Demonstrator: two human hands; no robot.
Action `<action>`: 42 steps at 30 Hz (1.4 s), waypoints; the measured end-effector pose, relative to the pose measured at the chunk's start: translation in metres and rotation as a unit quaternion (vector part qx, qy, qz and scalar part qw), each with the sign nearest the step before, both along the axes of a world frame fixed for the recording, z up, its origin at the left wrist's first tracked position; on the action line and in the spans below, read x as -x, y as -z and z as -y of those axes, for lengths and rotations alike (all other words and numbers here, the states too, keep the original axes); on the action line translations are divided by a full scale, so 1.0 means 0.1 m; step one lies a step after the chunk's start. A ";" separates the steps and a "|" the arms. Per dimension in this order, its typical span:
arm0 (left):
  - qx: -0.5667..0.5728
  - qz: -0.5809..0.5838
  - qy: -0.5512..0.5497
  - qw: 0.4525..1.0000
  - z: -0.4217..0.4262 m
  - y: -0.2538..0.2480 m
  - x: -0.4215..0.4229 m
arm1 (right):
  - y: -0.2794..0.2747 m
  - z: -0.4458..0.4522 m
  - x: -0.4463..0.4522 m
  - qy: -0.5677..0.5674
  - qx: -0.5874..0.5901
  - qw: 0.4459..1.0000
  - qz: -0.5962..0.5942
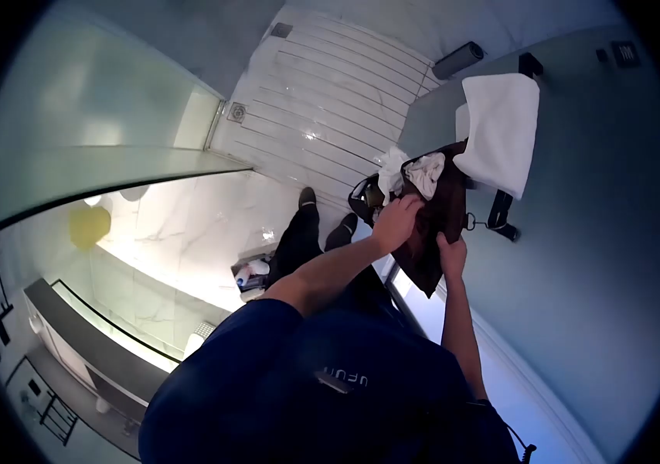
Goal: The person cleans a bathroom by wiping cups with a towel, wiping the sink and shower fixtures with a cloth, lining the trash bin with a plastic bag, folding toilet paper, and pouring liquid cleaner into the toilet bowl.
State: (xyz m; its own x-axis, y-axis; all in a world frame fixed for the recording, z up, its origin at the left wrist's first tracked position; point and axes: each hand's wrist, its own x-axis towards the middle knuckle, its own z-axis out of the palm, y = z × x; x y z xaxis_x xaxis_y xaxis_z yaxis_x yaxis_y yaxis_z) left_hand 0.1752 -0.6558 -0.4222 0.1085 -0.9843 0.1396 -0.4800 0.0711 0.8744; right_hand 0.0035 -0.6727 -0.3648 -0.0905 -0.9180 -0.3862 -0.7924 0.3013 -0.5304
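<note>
A dark brown fabric bag (444,197) hangs against the frosted glass door, its mouth turned toward the tiled floor. Crumpled white cloth (426,174) sticks out of its opening, and thin white crumpled material (392,170) lies just beside it. My left hand (396,223) has its fingers curled over the bag's near rim; the fingertips are partly hidden. At the lower side of the bag, my right hand (452,255) pinches the fabric. A white towel (504,127) hangs over the bar above the bag.
The frosted glass door (577,216) carries a black handle (502,213) with a metal ring. A dark cylinder (458,60) lies by the wall. Near my feet stands a small bin (253,274) with bottles. A glass partition (129,174) and a dark-edged counter (102,336) are on the left.
</note>
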 end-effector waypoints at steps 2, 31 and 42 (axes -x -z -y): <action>0.000 -0.018 -0.017 1.000 0.26 0.05 -0.04 | 0.11 -0.01 0.11 -0.012 0.005 1.000 -0.012; 0.045 -0.481 0.396 0.781 -0.70 -1.87 0.29 | -1.22 -0.28 -0.19 0.106 -0.403 0.820 0.392; -0.041 -0.272 -0.076 0.958 -1.46 -1.57 -1.51 | -1.61 -0.34 -1.49 -0.215 -0.469 0.786 0.340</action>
